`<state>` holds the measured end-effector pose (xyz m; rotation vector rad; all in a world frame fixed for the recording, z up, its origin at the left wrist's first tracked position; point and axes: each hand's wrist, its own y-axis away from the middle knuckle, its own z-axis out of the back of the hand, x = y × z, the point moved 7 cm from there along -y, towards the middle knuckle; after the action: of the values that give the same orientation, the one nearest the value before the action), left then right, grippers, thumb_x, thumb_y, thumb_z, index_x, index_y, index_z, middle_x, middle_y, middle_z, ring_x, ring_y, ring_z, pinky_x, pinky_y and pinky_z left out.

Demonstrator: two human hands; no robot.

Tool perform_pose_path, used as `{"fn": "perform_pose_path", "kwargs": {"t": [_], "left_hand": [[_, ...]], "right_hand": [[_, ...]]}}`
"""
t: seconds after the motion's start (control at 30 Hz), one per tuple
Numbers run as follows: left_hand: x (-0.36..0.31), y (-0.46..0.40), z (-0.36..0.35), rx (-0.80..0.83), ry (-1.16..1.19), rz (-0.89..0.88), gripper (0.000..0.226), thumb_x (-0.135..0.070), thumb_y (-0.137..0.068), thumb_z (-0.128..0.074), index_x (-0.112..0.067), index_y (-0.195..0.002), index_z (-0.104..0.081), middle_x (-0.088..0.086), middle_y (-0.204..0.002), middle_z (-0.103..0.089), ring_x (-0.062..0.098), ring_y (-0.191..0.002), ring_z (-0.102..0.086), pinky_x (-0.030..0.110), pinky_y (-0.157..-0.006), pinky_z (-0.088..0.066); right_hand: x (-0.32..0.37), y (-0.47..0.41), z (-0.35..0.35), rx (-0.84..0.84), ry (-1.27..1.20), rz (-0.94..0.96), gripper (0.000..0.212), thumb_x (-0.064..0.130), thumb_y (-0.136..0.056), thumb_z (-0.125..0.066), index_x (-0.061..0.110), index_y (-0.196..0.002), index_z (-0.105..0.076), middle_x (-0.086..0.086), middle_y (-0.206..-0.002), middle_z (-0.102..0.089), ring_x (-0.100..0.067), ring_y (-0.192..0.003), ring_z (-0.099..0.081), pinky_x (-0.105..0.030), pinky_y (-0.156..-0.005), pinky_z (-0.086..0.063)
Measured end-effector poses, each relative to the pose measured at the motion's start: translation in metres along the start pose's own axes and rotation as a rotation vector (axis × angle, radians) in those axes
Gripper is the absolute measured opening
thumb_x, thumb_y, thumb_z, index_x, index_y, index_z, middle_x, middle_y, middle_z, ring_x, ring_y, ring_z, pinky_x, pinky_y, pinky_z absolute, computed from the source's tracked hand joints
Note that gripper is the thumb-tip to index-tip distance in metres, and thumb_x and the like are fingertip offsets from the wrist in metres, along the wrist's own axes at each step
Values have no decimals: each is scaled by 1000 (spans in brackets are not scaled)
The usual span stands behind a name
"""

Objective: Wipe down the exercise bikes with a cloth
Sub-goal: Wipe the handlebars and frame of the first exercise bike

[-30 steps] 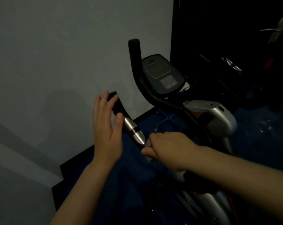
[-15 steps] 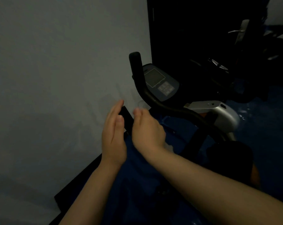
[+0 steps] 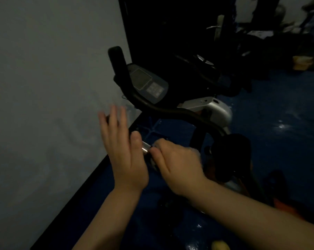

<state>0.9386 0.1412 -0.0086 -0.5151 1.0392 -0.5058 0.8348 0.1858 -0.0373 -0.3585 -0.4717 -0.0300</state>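
Observation:
The exercise bike stands by the wall, with a grey console (image 3: 147, 83), a black curved handlebar (image 3: 170, 110) and a silver body (image 3: 217, 109). My left hand (image 3: 123, 154) is flat, fingers spread, against the left side of the near handlebar grip. A silver sensor band (image 3: 145, 147) on that grip shows between my hands. My right hand (image 3: 176, 163) is closed around the grip just below the band. A pale grey scrap, apparently the cloth (image 3: 153, 165), shows under its thumb; the rest of it is hidden.
A pale wall (image 3: 44, 105) runs close on the left. The black seat (image 3: 232, 154) is right of my hands. Another dark machine (image 3: 203, 60) and a door handle (image 3: 215, 27) are behind. The floor (image 3: 279, 114) is glossy blue. A yellow object (image 3: 220, 245) lies at the bottom edge.
My right hand has slid back down the grip from near its tip to below the silver band. My left hand stays flat beside the grip, its fingers now spread.

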Motion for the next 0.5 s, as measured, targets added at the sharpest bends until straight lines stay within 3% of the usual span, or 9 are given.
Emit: {"fn": "perform_pose_path", "kwargs": {"t": [0.13,0.23,0.33,0.4,0.5], "left_hand": [[-13,23,-35,180,-139,-114,52,-33,-98,-18,-18,-147,-30,-5,-157,-21,11,-147,-7,33,-118,9],[-9,27,-35,193,-183,-129,50,-28,-97,-22,-14,-142,-41,-2,-150,-37,13,-141,-24,37,-117,1],[-4,29,-31,239,-195,-154,49,-27,-98,-22,-12,-140,-42,1,-147,-43,15,-138,-30,36,-117,-2],[-3,37,-29,262,-181,-155,49,-28,-98,-23,-13,-141,-41,0,-147,-41,15,-140,-27,40,-118,-4],[-3,60,-28,299,-75,-89,47,-28,-99,-25,-15,-142,-39,-3,-152,-34,12,-146,-13,54,-116,-14]], "right_hand": [[-24,6,3,62,41,80,47,40,-95,-18,15,-91,-57,-1,-85,-59,-17,-77,-53,-33,-74,-37],[-34,12,7,-160,-34,-50,41,32,-97,-25,12,-99,-61,-4,-99,-60,-17,-92,-53,-31,-86,-37],[-37,39,-2,-412,-277,-320,38,31,-101,-31,15,-128,-51,-2,-140,-44,-10,-133,-34,-28,-113,-24],[-35,56,-10,-480,-420,-423,44,36,-100,-32,22,-141,-37,6,-152,-27,-2,-141,-17,-15,-115,-12],[-36,76,-2,-536,-470,-420,44,29,-95,-48,21,-138,-44,7,-146,-40,-1,-137,-28,-11,-111,-20]]}}
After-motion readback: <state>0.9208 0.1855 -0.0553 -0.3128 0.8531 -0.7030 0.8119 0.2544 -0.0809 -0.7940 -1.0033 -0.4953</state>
